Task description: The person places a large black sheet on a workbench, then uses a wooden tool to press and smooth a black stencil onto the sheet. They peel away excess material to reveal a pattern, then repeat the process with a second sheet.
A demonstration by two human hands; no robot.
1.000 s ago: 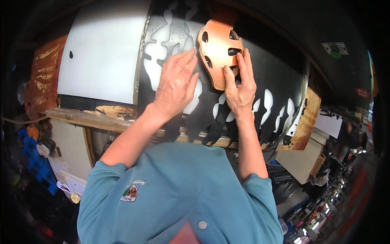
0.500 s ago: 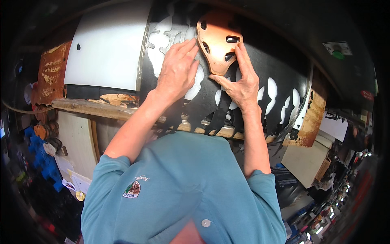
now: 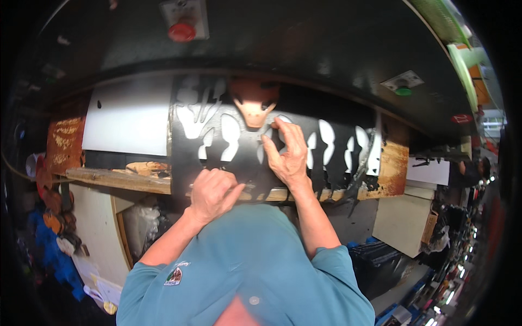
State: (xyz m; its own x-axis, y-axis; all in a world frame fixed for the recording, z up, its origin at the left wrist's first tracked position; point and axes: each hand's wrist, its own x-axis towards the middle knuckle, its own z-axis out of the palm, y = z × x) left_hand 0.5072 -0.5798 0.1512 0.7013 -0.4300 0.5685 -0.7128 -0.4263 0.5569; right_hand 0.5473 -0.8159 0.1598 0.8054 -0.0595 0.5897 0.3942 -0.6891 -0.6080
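Note:
An orange-brown, plate-like form with oval holes, perhaps a cutting die (image 3: 253,111), lies on a black sheet (image 3: 212,144), its narrow end toward me. Leaf-shaped openings in the sheet show white beneath. Just below and right of the plate, my right hand (image 3: 289,155) hovers with thumb and fingers apart, holding nothing. My left hand (image 3: 213,195) is by the near wooden edge, fingers loosely bent and thumb stuck out, with nothing visible in it. It is slightly blurred. The plate's far end is in shadow under the dark machine head.
Overhead, the dark machine head (image 3: 304,51) carries a red button (image 3: 181,31) and a green button (image 3: 403,91). A white board (image 3: 128,122) lies left of the sheet. A wooden rail (image 3: 119,180) runs along the near edge, with torn black strips (image 3: 356,187) hanging at right.
Both hands have come off the orange-brown plate and moved back toward me, the left as far as the near edge. The view has tilted up, showing more of the machine head.

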